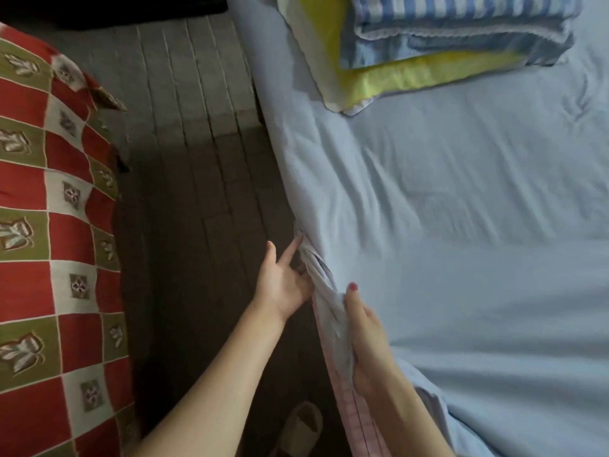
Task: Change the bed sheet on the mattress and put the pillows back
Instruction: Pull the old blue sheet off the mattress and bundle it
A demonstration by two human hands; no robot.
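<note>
Bed sheet [445, 225], pale blue, is lying spread over the mattress, and both hands are working at its bunched edge along the bed's near side. The left hand [283, 278] is reaching in palm up, thumb and forefinger stretched out, its other fingers curling into the gathered folds. The right hand [362, 331] is gripping the same bunch just beside it, thumb pressing on top and fingers wrapped underneath. Below it a pink striped mattress edge [356, 417] is showing. Farther up the bed a yellow pillow [412, 77] is lying with a folded blue striped blanket [461, 28] on top. Across the tiled floor [197, 127] a red checked cover [49, 225] is hanging, and a slipper [303, 423] is sitting between the arms.
</note>
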